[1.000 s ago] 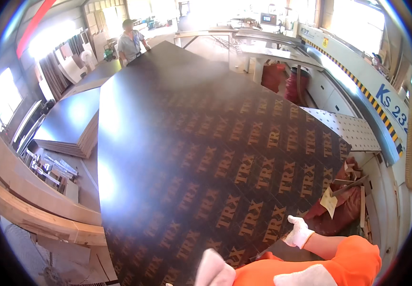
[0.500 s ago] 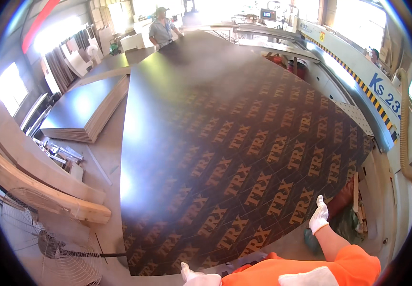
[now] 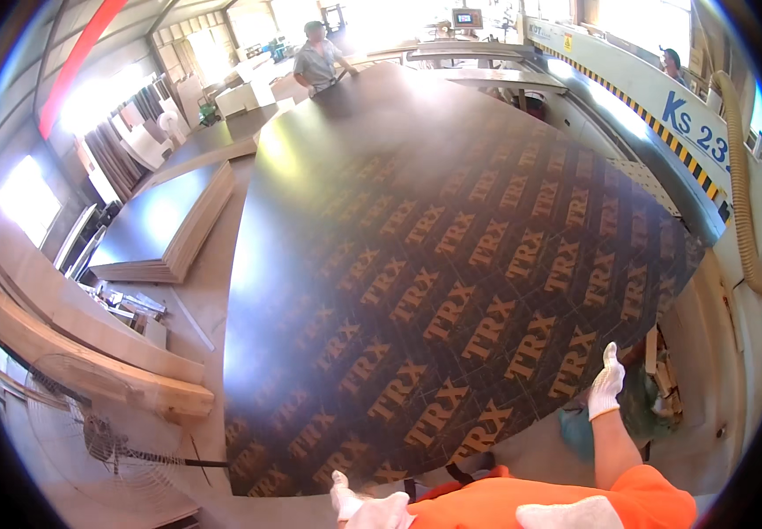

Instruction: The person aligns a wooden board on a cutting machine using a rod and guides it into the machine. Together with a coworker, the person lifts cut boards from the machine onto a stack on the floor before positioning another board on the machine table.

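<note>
A large dark brown film-faced plywood sheet [image 3: 451,264], printed all over with tan lettering, stretches away in front of me. Its near left edge is in my left hand [image 3: 345,501], in a white knit glove, with the thumb on top and the fingers hidden. My right hand [image 3: 607,383], gloved the same way, grips the near right edge, thumb pointing up along it; its other fingers are underneath, out of sight. At the far end a person [image 3: 317,62] in a grey shirt and cap stands with a hand at the sheet's far edge.
A stack of similar sheets [image 3: 156,216] lies to the left, near a wooden beam [image 3: 152,383] and a wire-caged fan [image 3: 103,436]. Along the right runs a long white machine [image 3: 610,75] with a black-and-yellow strip and a ribbed hose [image 3: 745,203]. Another person [image 3: 672,63] is behind it.
The sheet's near right corner and my right hand have shifted a little to the right. The far person leans more toward the sheet. My view has tilted slightly.
</note>
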Action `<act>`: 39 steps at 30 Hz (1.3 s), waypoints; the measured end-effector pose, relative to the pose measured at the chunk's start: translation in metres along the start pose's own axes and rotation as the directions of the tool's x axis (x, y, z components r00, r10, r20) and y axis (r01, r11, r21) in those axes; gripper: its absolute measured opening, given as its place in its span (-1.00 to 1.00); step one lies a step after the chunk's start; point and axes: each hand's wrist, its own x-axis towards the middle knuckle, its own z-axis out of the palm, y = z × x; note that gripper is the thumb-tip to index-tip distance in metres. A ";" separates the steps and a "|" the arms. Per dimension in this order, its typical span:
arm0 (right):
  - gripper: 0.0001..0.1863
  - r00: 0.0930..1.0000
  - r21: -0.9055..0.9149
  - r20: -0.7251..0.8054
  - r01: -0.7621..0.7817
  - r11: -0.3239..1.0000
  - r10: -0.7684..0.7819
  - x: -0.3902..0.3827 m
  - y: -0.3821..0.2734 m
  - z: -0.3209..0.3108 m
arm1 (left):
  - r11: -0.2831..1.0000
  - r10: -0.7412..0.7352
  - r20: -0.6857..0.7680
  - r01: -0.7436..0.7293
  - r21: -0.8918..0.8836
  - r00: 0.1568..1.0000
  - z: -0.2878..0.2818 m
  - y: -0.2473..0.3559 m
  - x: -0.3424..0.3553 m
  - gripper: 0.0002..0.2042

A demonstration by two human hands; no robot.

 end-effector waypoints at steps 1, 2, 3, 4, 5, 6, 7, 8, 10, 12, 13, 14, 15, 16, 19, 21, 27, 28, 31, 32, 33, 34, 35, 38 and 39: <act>-0.19 0.997 -0.034 0.058 0.053 0.998 -0.051 0.007 0.002 -0.006 | 1.000 0.010 -0.001 -0.010 0.004 1.000 0.008 -0.004 -0.013 -0.46; -0.22 0.998 -0.031 -0.032 0.044 0.999 -0.045 0.019 0.015 -0.010 | 1.000 0.017 0.000 -0.017 0.009 1.000 0.016 -0.006 -0.025 -0.46; -0.22 0.999 -0.030 -0.023 0.042 0.999 -0.042 0.031 0.025 -0.018 | 1.000 0.022 0.004 -0.022 0.013 1.000 0.025 -0.014 -0.036 -0.46; -0.22 0.999 0.034 -0.016 -0.033 0.999 0.033 0.035 0.030 -0.024 | 1.000 0.029 0.014 -0.029 0.011 0.999 0.035 -0.015 -0.046 -0.46; -0.22 0.994 0.095 0.005 -0.108 0.990 0.108 0.041 0.038 -0.029 | 0.999 0.038 0.019 -0.038 0.001 0.999 0.043 -0.020 -0.057 -0.47; -0.22 0.983 0.000 0.049 0.178 0.984 -0.178 0.131 0.108 -0.071 | 1.000 -0.006 0.080 0.007 -0.016 0.997 0.069 -0.035 -0.069 -0.53; -0.17 0.989 0.020 0.098 0.113 0.993 -0.114 0.149 0.133 -0.073 | 1.000 0.005 0.077 -0.003 -0.027 0.997 0.082 -0.043 -0.086 -0.53; -0.15 0.990 0.081 0.023 0.138 0.987 -0.141 0.181 0.155 -0.087 | 1.000 0.014 0.012 -0.014 0.009 1.000 0.103 -0.054 -0.101 -0.48; -0.13 0.991 0.149 -0.033 0.135 0.980 -0.131 0.191 0.163 -0.084 | 0.997 0.058 -0.069 -0.056 0.044 0.996 0.112 -0.066 -0.105 -0.42; -0.08 0.999 0.134 0.026 -0.030 0.991 0.027 0.172 0.105 -0.060 | 0.986 -0.011 -0.009 0.012 0.169 1.000 0.093 -0.097 -0.092 -0.44; -0.09 0.998 0.236 0.011 -0.070 0.969 0.069 0.208 0.099 -0.088 | 0.959 -0.093 0.051 0.076 0.273 0.994 0.096 -0.124 -0.082 -0.44; -0.13 0.997 0.048 -0.068 0.043 0.998 -0.039 0.231 0.087 -0.111 | 0.920 -0.171 0.091 0.126 0.371 0.981 0.096 -0.147 -0.074 -0.45; -0.17 0.980 -0.151 -0.123 0.137 0.979 -0.156 0.244 0.073 -0.126 | 0.869 -0.250 0.122 0.167 0.465 0.960 0.094 -0.165 -0.069 -0.45; -0.17 0.983 -0.158 -0.110 0.130 0.979 -0.149 0.226 0.054 -0.116 | 0.822 -0.308 0.134 0.193 0.536 0.942 0.106 -0.157 -0.098 -0.46; -0.33 0.772 -0.658 0.000 0.479 0.581 -0.636 0.126 -0.005 -0.108 | 0.472 -0.373 0.416 -0.216 0.855 0.829 0.127 -0.092 -0.186 -0.59; -0.35 0.594 -0.641 0.301 0.705 0.303 -0.746 0.059 -0.013 -0.105 | -0.050 0.108 0.801 -0.801 0.597 0.589 0.118 -0.049 -0.186 -0.62; -0.52 0.284 -0.291 0.738 0.952 0.090 -0.612 -0.092 0.021 -0.040 | -0.724 0.211 0.976 -0.679 0.119 -0.053 0.115 0.021 -0.106 -0.38; -0.52 0.317 -0.300 0.748 0.945 0.128 -0.584 -0.091 0.016 -0.039 | -0.735 0.159 0.986 -0.672 0.092 -0.039 0.117 0.017 -0.099 -0.36; -0.49 0.336 -0.367 0.736 0.927 0.071 -0.587 -0.081 0.032 -0.043 | -0.739 0.085 0.995 -0.673 0.025 -0.057 0.123 0.007 -0.080 -0.35; -0.47 0.342 -0.371 0.743 0.926 0.071 -0.576 -0.079 0.032 -0.042 | -0.741 0.071 0.992 -0.672 -0.015 -0.101 0.123 0.007 -0.064 -0.36; -0.46 0.353 -0.372 0.742 0.924 0.088 -0.569 -0.078 0.032 -0.039 | -0.745 0.060 0.988 -0.666 -0.052 -0.145 0.124 0.008 -0.051 -0.37; -0.46 0.351 -0.373 0.748 0.924 0.080 -0.564 -0.078 0.033 -0.036 | -0.739 0.069 0.983 -0.671 -0.063 -0.169 0.124 0.009 -0.048 -0.38; -0.45 0.349 -0.374 0.753 0.924 0.073 -0.558 -0.079 0.033 -0.032 | -0.735 0.088 0.991 -0.678 -0.006 -0.105 0.125 0.004 -0.042 -0.41; -0.45 0.371 -0.408 0.746 0.911 0.061 -0.552 -0.079 0.033 -0.017 | -0.680 0.080 0.982 -0.730 -0.070 -0.169 0.160 0.024 -0.049 -0.47; -0.44 0.380 -0.422 0.740 0.905 0.057 -0.556 -0.081 0.031 -0.004 | -0.681 0.064 0.983 -0.728 -0.081 -0.170 0.179 0.037 -0.048 -0.48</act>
